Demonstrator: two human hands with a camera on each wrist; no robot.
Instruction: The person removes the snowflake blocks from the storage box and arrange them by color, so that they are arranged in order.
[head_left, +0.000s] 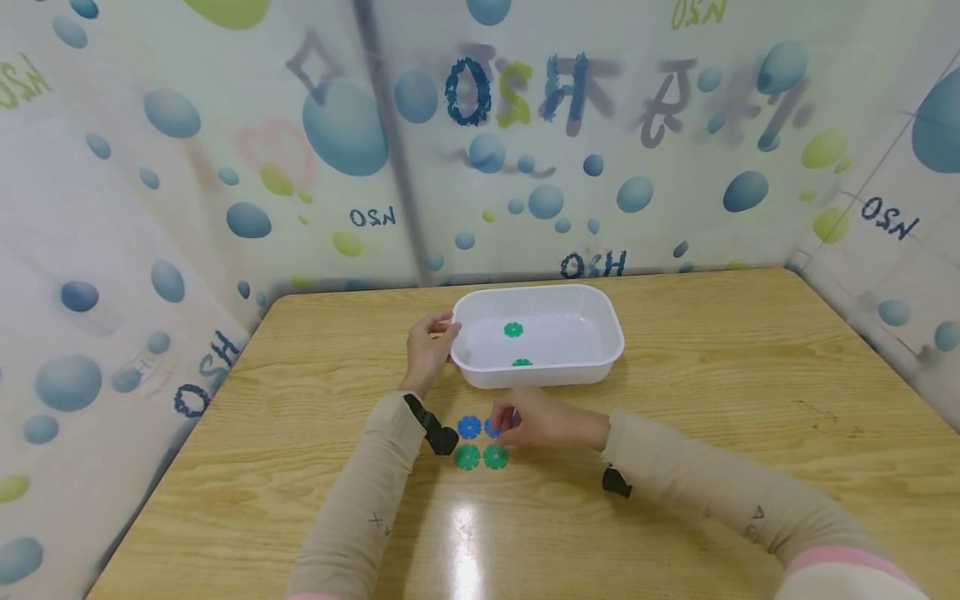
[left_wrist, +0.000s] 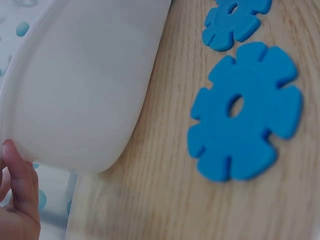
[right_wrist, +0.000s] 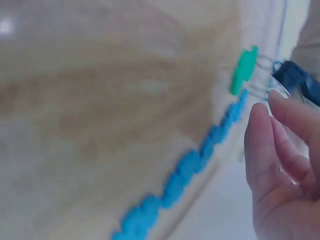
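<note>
My left hand [head_left: 429,350] grips the left end of a white plastic basin [head_left: 540,379], thumb at the rim. In the left wrist view its fingers show at the basin's lower corner. Flat flower-shaped notched discs lie on the table: a blue disc [head_left: 469,427] next to another, partly hidden behind my right fingers, with a green disc [head_left: 467,457] and a second green disc [head_left: 496,457] in front of them. My right hand [head_left: 536,419] is over the right end of the blue row, fingers loosely bent. Nothing shows between its fingertips in the right wrist view.
Inside the basin lie a green disc [head_left: 513,330] and another green disc [head_left: 522,362], half hidden by the near wall. The wooden table [head_left: 712,350] ends at a patterned curtain [head_left: 547,200] behind and at the sides. Black wrist mounts are strapped over both sleeves.
</note>
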